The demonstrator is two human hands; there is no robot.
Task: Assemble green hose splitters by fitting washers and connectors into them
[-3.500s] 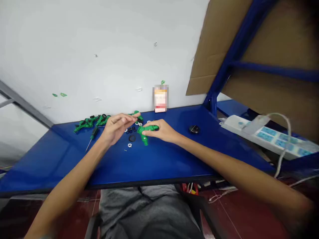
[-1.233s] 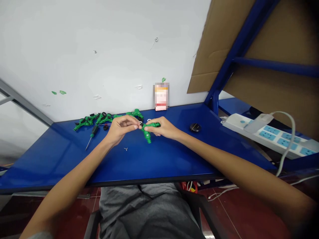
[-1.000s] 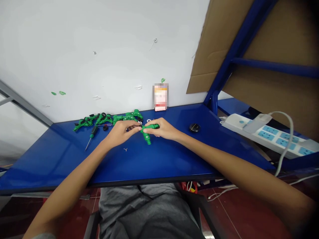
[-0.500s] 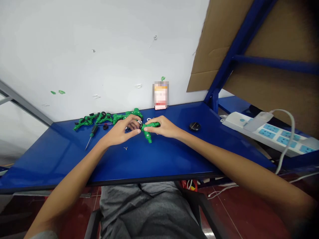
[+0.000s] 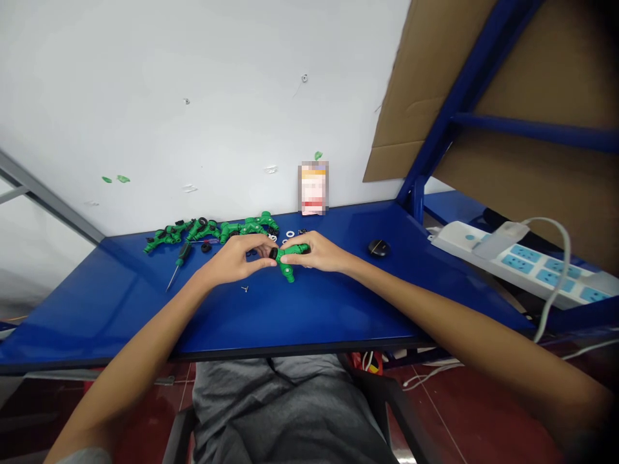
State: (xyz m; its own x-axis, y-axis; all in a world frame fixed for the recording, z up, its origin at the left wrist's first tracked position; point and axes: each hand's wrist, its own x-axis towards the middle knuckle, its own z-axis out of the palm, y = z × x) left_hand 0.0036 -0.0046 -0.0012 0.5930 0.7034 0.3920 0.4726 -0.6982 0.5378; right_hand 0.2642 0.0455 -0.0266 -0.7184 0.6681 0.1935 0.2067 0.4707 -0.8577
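R hand point(image 5: 316, 252) grips green pipe fitting point(image 5: 292, 252) firmly; L hand point(image 5: 236, 259) pinches narrow at its black end point(image 5: 273, 254), over blue table point(image 5: 338, 309). More fittings point(image 5: 207, 230), screwdriver point(image 5: 182, 255) behind L hand.

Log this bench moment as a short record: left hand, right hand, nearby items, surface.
Left hand: fingertips at the black end of a green plastic T-fitting
Right hand: grips the same fitting
Nearby items: green fittings in a row, white washers, black-handled screwdriver
Surface: blue table
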